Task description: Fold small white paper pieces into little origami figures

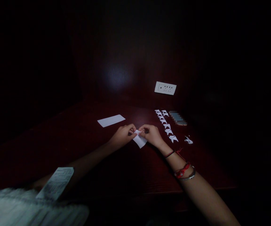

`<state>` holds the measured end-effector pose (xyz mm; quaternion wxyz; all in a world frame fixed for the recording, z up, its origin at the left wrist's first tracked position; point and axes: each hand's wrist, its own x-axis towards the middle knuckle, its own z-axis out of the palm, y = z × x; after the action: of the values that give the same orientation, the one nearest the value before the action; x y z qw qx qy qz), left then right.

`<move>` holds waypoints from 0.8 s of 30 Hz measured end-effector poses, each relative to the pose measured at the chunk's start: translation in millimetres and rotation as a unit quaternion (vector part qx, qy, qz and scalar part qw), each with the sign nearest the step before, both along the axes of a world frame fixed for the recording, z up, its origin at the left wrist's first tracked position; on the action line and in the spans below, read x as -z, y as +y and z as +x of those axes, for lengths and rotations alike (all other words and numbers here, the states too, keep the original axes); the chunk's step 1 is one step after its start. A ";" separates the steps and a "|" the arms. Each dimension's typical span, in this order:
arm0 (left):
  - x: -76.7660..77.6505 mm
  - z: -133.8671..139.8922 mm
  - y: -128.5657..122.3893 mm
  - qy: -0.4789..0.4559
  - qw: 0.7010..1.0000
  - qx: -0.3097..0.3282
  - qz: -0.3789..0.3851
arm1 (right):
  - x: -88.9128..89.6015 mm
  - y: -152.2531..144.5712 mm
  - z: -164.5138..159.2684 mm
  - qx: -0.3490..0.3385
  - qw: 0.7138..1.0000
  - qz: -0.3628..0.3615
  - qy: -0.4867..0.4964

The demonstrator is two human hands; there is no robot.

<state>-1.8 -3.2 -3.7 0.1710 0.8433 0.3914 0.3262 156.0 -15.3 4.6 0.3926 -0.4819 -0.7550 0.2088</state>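
Observation:
A small piece of white paper (140, 142) is pinched between both hands over the dark red table (79, 141). My left hand (124, 135) grips its upper left edge, fingers closed. Opposite it, my right hand (151, 134) has thumb and fingers closed on the upper right edge. The paper's top looks folded, though the fingers partly cover it; its lower end hangs free toward me. To the right of my right hand runs a row of several small folded white paper pieces (167, 129). A flat white paper strip (111, 120) lies beyond my left hand.
A phone (178, 118), its screen blurred out, lies right of the folded row. Nearer me are some white paper scraps (188, 140). A white power socket (165, 88) is on the back panel. A pale sleeve with a printed tag (56, 183) shows at lower left.

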 end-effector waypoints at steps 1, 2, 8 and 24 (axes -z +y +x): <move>-1.7 0.3 -1.0 0.005 1.000 0.000 0.010 | -1.6 -1.5 0.0 0.005 1.000 0.014 -0.015; -3.2 0.4 -1.9 0.010 1.000 0.001 0.019 | -2.9 -2.6 0.0 0.008 0.999 0.026 -0.029; -7.2 0.7 -5.3 0.033 0.998 -0.005 0.061 | -6.5 -3.7 1.1 -0.011 0.992 0.097 -0.078; -4.6 -0.5 -7.7 0.050 0.993 -0.060 0.086 | -7.3 -5.4 1.3 -0.002 0.983 0.157 -0.096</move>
<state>-2.3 -10.9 0.9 0.0586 0.8450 0.4199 0.3259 157.3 -20.6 11.9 0.3888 -0.4302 -0.8136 0.0414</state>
